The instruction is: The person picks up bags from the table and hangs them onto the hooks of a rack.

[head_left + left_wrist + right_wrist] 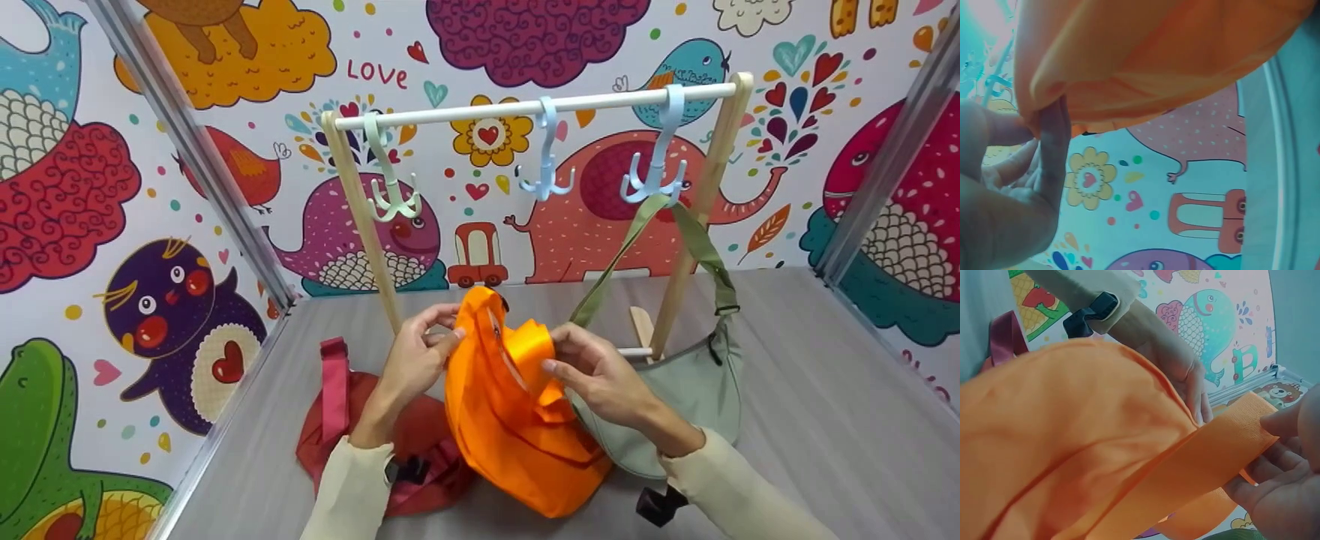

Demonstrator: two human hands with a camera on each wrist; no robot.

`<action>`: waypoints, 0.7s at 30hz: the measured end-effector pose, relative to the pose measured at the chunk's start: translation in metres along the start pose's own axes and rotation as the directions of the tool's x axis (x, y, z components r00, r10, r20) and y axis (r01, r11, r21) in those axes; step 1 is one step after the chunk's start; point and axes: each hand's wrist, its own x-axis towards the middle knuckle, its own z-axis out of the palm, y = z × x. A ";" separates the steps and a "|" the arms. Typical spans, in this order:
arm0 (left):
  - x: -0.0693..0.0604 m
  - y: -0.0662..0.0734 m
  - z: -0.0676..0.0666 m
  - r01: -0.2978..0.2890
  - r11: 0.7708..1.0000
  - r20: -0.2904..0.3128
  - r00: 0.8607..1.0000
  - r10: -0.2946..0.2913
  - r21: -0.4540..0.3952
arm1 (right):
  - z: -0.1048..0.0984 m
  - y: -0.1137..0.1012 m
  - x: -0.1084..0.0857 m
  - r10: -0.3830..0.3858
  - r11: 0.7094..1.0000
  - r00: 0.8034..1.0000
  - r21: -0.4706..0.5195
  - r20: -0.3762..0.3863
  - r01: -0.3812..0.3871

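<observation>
An orange bag is held up in front of the rack in the head view. My left hand pinches its upper left edge; in the left wrist view the left hand has thumb and fingers on the orange cloth. The right hand grips the wide orange strap at the bag's upper right. From the right wrist view, the right hand pinches that strap between thumb and fingers, while the left hand is at the bag's far edge.
A wooden rack with a white rod carries a green hook and two blue hooks. A grey-green bag hangs by its strap from the right hook. The red bag lies on the table at left.
</observation>
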 end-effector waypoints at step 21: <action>-0.022 0.036 -0.010 -0.155 0.986 0.008 0.988 0.156 -0.068 | 0.000 -0.011 0.004 -0.209 0.967 0.977 0.157 0.041 0.200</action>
